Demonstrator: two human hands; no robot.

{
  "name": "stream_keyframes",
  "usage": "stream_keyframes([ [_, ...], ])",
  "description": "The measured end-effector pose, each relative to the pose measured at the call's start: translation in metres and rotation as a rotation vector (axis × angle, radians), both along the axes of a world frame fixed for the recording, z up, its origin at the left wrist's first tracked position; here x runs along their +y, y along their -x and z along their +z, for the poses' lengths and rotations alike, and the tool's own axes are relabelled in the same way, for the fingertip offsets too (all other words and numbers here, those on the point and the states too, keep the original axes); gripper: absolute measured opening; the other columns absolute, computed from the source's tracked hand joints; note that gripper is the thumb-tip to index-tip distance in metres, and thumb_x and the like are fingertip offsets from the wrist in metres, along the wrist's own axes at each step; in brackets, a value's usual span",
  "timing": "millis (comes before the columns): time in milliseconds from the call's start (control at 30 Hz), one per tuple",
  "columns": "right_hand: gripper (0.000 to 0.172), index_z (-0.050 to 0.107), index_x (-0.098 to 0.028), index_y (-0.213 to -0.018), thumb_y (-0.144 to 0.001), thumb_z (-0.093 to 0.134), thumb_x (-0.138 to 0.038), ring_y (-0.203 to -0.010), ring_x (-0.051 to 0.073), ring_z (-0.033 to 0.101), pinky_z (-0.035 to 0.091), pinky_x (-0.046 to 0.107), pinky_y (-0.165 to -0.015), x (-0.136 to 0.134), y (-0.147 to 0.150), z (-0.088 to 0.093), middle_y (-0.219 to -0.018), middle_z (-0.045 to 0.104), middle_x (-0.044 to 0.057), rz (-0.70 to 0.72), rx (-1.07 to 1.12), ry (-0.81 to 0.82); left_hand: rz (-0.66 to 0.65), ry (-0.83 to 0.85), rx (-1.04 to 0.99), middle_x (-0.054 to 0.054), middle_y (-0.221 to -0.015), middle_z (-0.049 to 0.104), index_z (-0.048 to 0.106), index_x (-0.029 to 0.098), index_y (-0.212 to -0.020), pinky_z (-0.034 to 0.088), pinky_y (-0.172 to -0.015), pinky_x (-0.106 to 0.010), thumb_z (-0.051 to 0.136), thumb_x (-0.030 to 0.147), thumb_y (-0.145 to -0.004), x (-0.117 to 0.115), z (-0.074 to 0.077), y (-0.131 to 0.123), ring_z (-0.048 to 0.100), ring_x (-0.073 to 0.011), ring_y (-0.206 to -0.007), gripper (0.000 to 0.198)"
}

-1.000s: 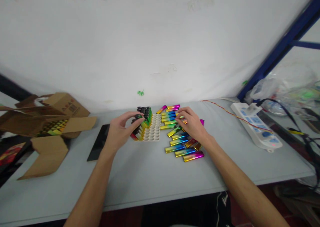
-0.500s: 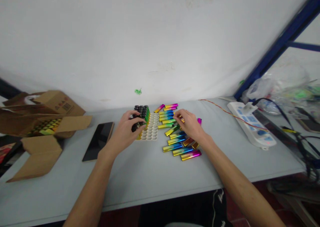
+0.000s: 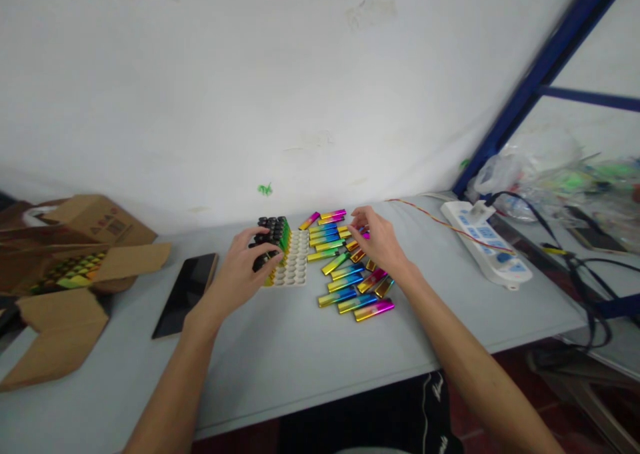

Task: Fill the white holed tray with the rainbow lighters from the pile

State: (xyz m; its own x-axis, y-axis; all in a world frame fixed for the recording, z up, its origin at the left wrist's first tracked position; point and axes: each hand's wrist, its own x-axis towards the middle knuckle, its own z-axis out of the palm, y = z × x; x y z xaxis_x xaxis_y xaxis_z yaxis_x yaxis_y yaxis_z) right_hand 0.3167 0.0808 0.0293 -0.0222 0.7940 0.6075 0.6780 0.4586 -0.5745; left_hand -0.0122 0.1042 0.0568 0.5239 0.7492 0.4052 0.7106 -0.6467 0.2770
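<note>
A white tray [image 3: 299, 257] with rows of round holes lies mid-table. In its left part stand several upright black-topped pieces [image 3: 273, 226] with green and yellow metallic bodies, probably lighters. My left hand [image 3: 250, 259] curls round the nearer ones, thumb on their right side and fingers behind; its palm hides some. To the tray's right, slim shiny pieces [image 3: 345, 283] in yellow, blue, green and magenta lie spread flat. Over the far right of this spread is my right hand [image 3: 376, 237], thumb and fingers apart, with nothing visible held between them.
A black phone [image 3: 185, 294] lies left of the tray. Farther left, an open cardboard box [image 3: 133, 262] holds yellow-and-dark pieces. At the right are a white power strip [image 3: 487, 244] with cables and clear plastic bags [image 3: 515, 181]. A white wall [image 3: 300, 87] stands behind the table.
The view has shifted slightly to the right. My right hand's fingertips have come away from the shiny pieces and parted, uncovering some of them. My left hand keeps its place at the tray.
</note>
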Motion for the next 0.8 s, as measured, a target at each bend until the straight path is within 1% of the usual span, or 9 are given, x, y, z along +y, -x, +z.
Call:
stream_keyframes([
  [100,0.015,0.053,-0.025,-0.113,-0.099,0.058,-0.026,-0.087,0.024,0.072,0.058,0.039,-0.079,0.0,0.0,-0.001,-0.095,0.072,0.006,0.009,-0.011,-0.003,0.011,-0.053,0.017,-0.016,-0.144,0.053,0.08,0.02,-0.105,0.043,-0.118,-0.058,0.055,0.048,-0.102,0.001,-0.002,0.0,0.05,-0.0358,-0.138,0.037],
  [200,0.014,0.054,-0.024,-0.112,-0.098,0.059,-0.023,-0.086,0.023,0.071,0.058,0.038,-0.079,0.001,0.0,-0.001,-0.096,0.072,0.006,0.004,-0.013,-0.006,-0.018,-0.091,0.015,-0.015,-0.149,0.049,0.079,0.022,-0.112,0.042,-0.12,-0.057,0.057,0.039,-0.101,0.001,0.0,-0.002,0.047,-0.0354,-0.142,0.029],
  [267,0.016,0.054,-0.024,-0.113,-0.098,0.059,-0.023,-0.085,0.023,0.071,0.058,0.038,-0.08,0.001,-0.001,0.0,-0.096,0.072,0.006,-0.009,-0.002,-0.014,-0.047,-0.107,-0.016,-0.014,-0.147,0.051,0.075,0.025,-0.119,0.043,-0.119,-0.057,0.059,0.036,-0.1,-0.002,0.005,-0.006,0.048,-0.0341,-0.141,0.027],
  [333,0.015,0.055,-0.024,-0.113,-0.099,0.059,-0.024,-0.084,0.023,0.071,0.058,0.039,-0.081,0.001,-0.003,0.002,-0.095,0.072,0.006,-0.024,0.012,-0.026,-0.057,-0.149,-0.076,-0.013,-0.144,0.054,0.073,0.025,-0.12,0.044,-0.119,-0.057,0.062,0.035,-0.099,-0.008,0.011,-0.014,0.05,-0.0333,-0.14,0.025],
  [433,0.009,0.056,-0.024,-0.105,-0.101,0.061,-0.03,-0.086,0.023,0.069,0.058,0.04,-0.082,0.001,-0.007,0.005,-0.095,0.071,0.006,-0.047,0.015,-0.042,-0.068,-0.21,-0.175,-0.013,-0.139,0.058,0.071,0.025,-0.117,0.044,-0.119,-0.054,0.064,0.033,-0.099,-0.025,0.015,-0.036,0.053,-0.0317,-0.138,0.021],
  [500,0.01,0.056,-0.024,-0.102,-0.102,0.06,-0.033,-0.088,0.024,0.069,0.057,0.04,-0.084,0.002,-0.01,0.005,-0.096,0.07,0.007,-0.067,0.008,-0.058,-0.114,-0.178,-0.188,-0.013,-0.134,0.062,0.07,0.024,-0.117,0.046,-0.116,-0.051,0.061,0.031,-0.101,-0.036,0.009,-0.055,0.057,-0.03,-0.132,0.02],
  [600,0.01,0.057,-0.024,-0.104,-0.104,0.058,-0.034,-0.089,0.024,0.068,0.058,0.041,-0.085,0.004,-0.012,0.003,-0.101,0.069,0.009,-0.08,0.01,-0.09,-0.194,-0.031,-0.12,-0.01,-0.116,0.069,0.072,0.025,-0.113,0.05,-0.107,-0.046,0.058,0.031,-0.102,-0.043,-0.011,-0.083,0.064,-0.0276,-0.115,0.019],
  [700,0.01,0.058,-0.023,-0.105,-0.105,0.057,-0.034,-0.088,0.024,0.068,0.058,0.041,-0.084,0.005,-0.011,0.001,-0.103,0.067,0.009,-0.062,0.011,-0.098,-0.152,0.081,-0.043,-0.01,-0.106,0.071,0.075,0.023,-0.106,0.048,-0.102,-0.047,0.062,0.032,-0.101,-0.035,-0.03,-0.102,0.064,-0.0293,-0.106,0.017],
  [800,0.01,0.058,-0.023,-0.106,-0.106,0.055,-0.033,-0.088,0.023,0.068,0.058,0.041,-0.086,0.005,-0.009,0.0,-0.105,0.066,0.009,-0.054,-0.004,-0.091,-0.119,0.186,-0.031,-0.011,-0.102,0.071,0.076,0.022,-0.099,0.044,-0.101,-0.047,0.069,0.033,-0.096,-0.025,-0.038,-0.109,0.063,-0.0313,-0.105,0.014],
])
